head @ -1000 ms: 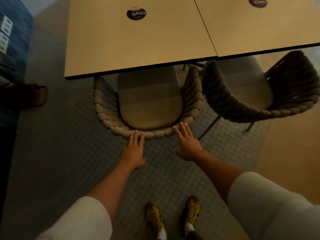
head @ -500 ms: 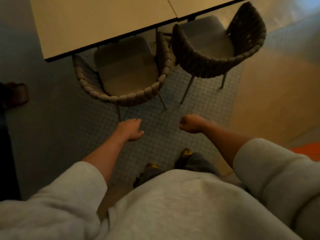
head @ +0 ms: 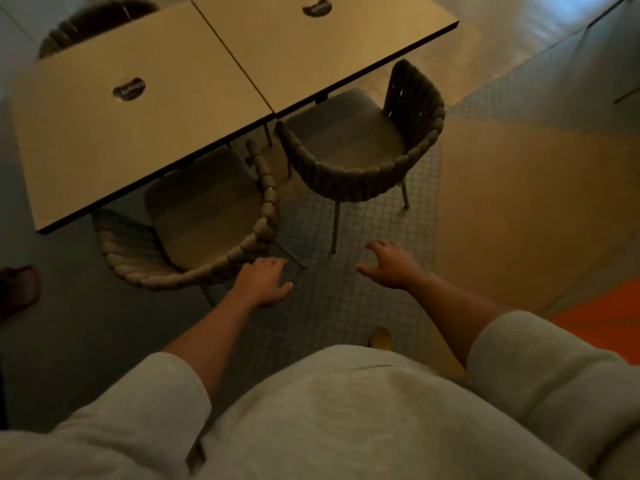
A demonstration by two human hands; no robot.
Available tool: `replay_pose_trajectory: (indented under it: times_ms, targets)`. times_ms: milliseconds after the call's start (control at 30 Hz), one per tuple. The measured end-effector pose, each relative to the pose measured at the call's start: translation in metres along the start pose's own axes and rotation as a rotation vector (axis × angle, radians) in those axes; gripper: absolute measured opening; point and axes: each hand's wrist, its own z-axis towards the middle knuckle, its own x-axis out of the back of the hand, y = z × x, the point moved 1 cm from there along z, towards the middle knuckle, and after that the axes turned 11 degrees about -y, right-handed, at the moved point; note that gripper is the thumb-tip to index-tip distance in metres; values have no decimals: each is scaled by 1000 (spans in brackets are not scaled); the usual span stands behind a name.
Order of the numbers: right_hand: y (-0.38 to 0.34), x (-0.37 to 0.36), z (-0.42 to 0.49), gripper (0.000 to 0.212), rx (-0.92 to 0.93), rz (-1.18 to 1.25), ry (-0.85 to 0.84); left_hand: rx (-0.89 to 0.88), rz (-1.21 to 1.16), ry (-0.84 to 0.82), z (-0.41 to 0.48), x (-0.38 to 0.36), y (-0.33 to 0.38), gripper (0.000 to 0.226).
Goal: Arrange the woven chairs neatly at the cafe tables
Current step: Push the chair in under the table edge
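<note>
Two woven chairs stand at two square cafe tables pushed together. The left chair (head: pixel 194 258) is tucked partly under the left table (head: pixel 114 140), its rounded back toward me. The right chair (head: pixel 367 168) sits turned at an angle by the right table (head: pixel 311 53), its seat mostly out from under the top. My left hand (head: pixel 263 282) hovers with relaxed fingers just beside the left chair's back rim, holding nothing. My right hand (head: pixel 391 266) is spread, fingers loosely bent, over the tiled floor below the right chair, apart from it.
A third woven chair (head: pixel 93 22) shows behind the left table at the far side. A brown object (head: pixel 17 289) lies on the floor at the left edge. An orange floor patch (head: pixel 602 317) lies to the right. Small-tile floor runs between me and the chairs.
Both hands came off the left chair's back, and I stepped back and turned to the right. The right hand went from a loose fist to spread fingers.
</note>
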Motion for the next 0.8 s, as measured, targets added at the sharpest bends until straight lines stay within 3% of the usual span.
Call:
replay_pose_trajectory:
  times_ms: [200, 400, 800]
  targets:
    - [65, 56, 22, 87, 52, -112, 5, -34, 14, 80, 43, 54, 68, 71]
    - [103, 95, 39, 74, 72, -124, -16, 10, -29, 60, 72, 77, 111, 71]
    - [150, 162, 94, 74, 52, -128, -22, 54, -126, 54, 156, 132, 139, 72]
